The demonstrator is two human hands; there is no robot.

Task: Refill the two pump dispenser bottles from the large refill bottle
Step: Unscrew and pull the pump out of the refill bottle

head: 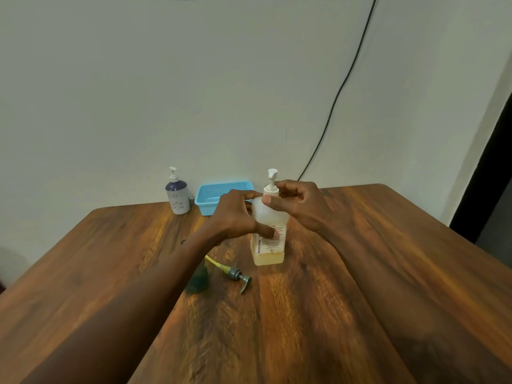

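Gripping bottle [270, 257]: left hand [235, 214]; right hand [299, 206] pinches collar [271, 189].

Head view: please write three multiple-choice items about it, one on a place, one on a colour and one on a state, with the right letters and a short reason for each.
1. The floral pump dispenser stands
A. left of the basket, near the wall
B. inside the basket
C. on the floor

2. The basket is
A. red
B. white
C. blue

3. The left hand
A. rests open, touching nothing
B. grips the BIOCHEK bottle
C. holds a spoon

Answers:
1 A: it stands beside the basket's left wall, at the back.
2 C: its mesh walls are light blue.
3 B: its fingers and thumb curl round the bottle's body.
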